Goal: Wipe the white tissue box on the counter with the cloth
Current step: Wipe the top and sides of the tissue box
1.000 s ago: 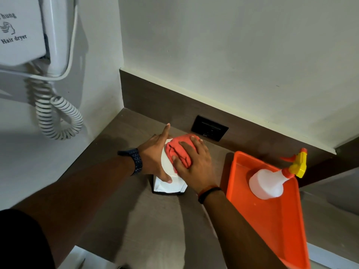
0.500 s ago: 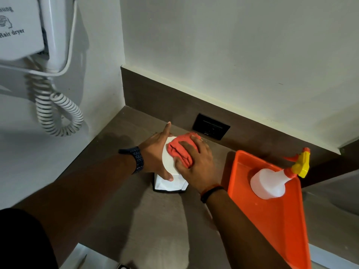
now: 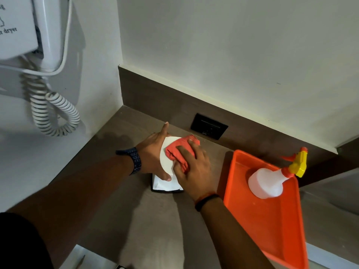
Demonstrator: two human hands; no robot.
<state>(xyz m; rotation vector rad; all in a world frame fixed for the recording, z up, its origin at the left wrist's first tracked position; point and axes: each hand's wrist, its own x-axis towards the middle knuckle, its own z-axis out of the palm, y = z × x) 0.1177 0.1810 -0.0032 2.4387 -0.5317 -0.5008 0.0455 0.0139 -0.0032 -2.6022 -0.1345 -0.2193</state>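
- The box sits on the counter toward its back left corner, a short way out from the back wall and the dark socket.
- Left hand clamps the box's left side: thumb hooked over the near top edge, index finger pointing straight out toward the back wall, other fingers hidden behind the box.
- Right hand lies flat on top, fingers close together, pressing the bunched red cloth down onto the box's white top.
- Cloth covers the right and rear part of the top; a curved white patch shows bare on the left, between the two hands.
- Below the thumb, the box's white near face shows, with a dark base rim touching the counter.
- Dark watch on the left wrist, thin black band on the right.
- Orange tray lies along the counter's right side, just beside the right forearm, clear of the box.
- Spray bottle lies tipped at the tray's far end, its yellow nozzle past the tray's back right corner.
- Hair dryer hangs on the left wall, its coiled cord drooping above the counter's left edge.
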